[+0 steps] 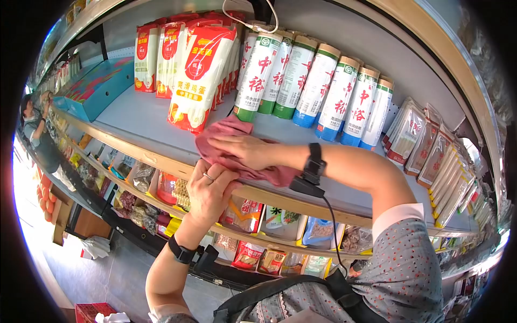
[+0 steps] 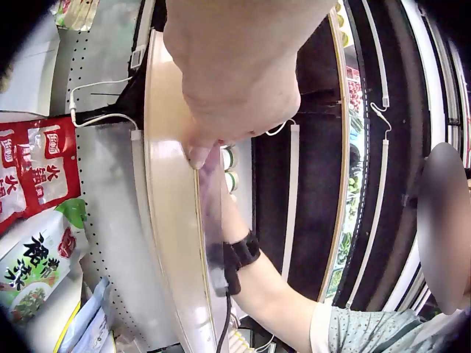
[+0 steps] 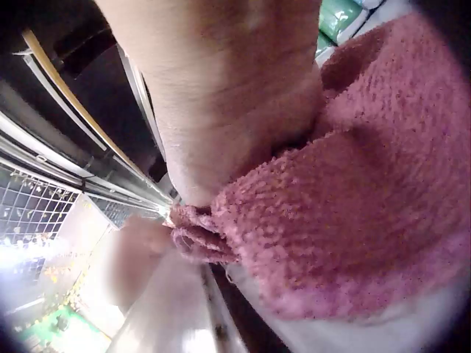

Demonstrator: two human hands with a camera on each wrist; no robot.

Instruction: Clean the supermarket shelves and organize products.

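Observation:
A pink cloth (image 1: 223,129) lies bunched on the grey shelf, reaching its front edge. Over it, my right hand (image 1: 250,152) is spread with extended fingers, pressing it down. The right wrist view shows the cloth's fuzzy folds (image 3: 353,220) beside the hand (image 3: 228,95); its fingertips are hidden there. My left hand (image 1: 211,191), with a ring on it, grips the wooden shelf edge (image 1: 156,159) with bent fingers, close against the cloth. In the left wrist view the left hand (image 2: 235,73) covers part of that edge (image 2: 169,198), with one fingertip on its front.
Red-and-white noodle packs (image 1: 199,81) and wrapped noodle rolls (image 1: 258,75) stand behind the cloth. A blue box (image 1: 99,89) is at the left, with more packets (image 1: 409,134) at the right. Lower shelves hold bagged goods (image 1: 247,255). A white cable (image 1: 277,16) hangs above.

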